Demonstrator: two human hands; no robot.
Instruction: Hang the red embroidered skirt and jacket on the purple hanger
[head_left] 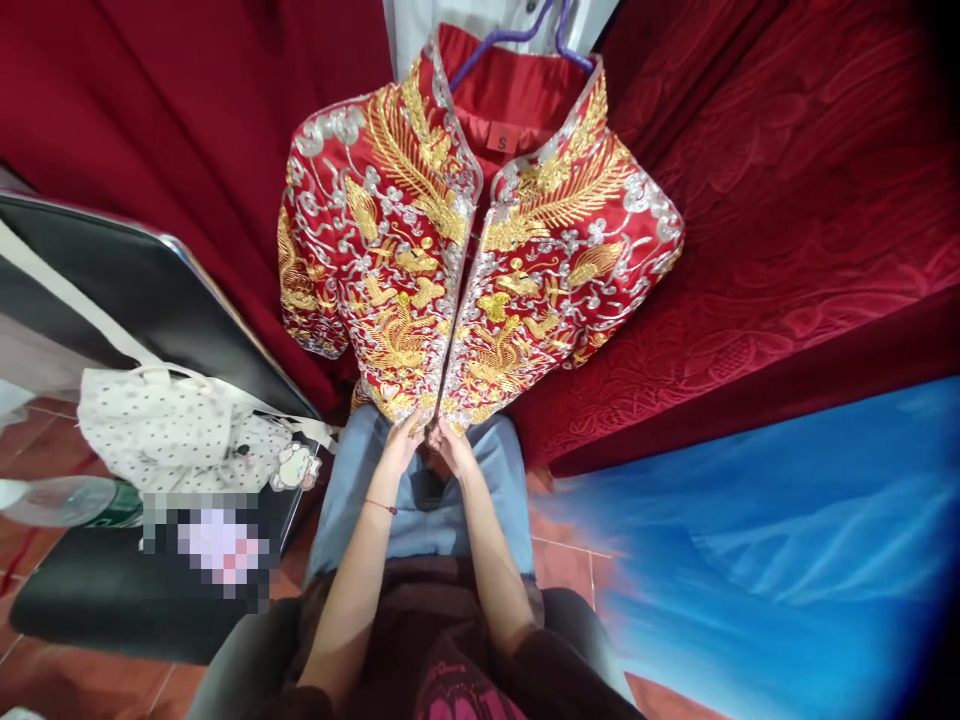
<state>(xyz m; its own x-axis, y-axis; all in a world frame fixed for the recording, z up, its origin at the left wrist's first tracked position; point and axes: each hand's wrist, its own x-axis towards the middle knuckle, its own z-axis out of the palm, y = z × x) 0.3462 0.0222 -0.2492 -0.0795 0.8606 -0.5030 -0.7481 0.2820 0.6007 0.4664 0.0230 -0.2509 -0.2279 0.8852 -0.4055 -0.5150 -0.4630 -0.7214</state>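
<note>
A red jacket (405, 240) covered in gold and silver embroidery hangs in front of me on a purple hanger (504, 36). Its collar stands up, and a tag with the letter S (502, 138) shows inside the neck. The front edges lie close together, with a narrow dark gap between them. At the lower hem, my left hand (406, 440) has its fingers closed on the left front corner. Beside it, my right hand (452, 446) grips the right front corner. Both sets of fingertips are partly hidden by the cloth.
To the left, a black chair (112, 590) bears a dotted white bag (161, 420), a plastic bottle (67, 500) and a blurred-out item. Red curtains (750, 200) hang on both sides. Bright blue fabric (810, 540) spreads at the lower right above the tiled floor.
</note>
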